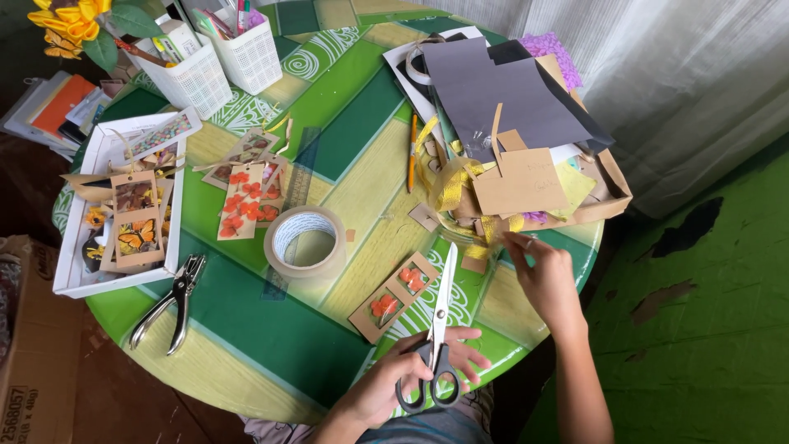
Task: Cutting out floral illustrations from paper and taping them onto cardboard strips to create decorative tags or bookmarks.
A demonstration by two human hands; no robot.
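My left hand (403, 374) grips the black handles of a pair of scissors (442, 308) near the table's front edge. The scissors lie flat with the blades pointing away from me. Just left of the blades lies a brown card bookmark (394, 296) with two orange pressed flowers. My right hand (544, 275) reaches to the right side of the table. Its fingertips touch gold ribbon and paper scraps (481, 238) at the edge of a pile of cut brown card (519, 182). I cannot see anything held in it.
A tape roll (306, 241) sits mid-table and a hole punch (173, 300) front left. A white tray (70, 279) of flower cards stands at the left, with two white baskets (197, 78) behind it. Dark paper sheets (501, 90) fill a shallow cardboard box (616, 189) at the right. An orange pencil (412, 152) lies nearby.
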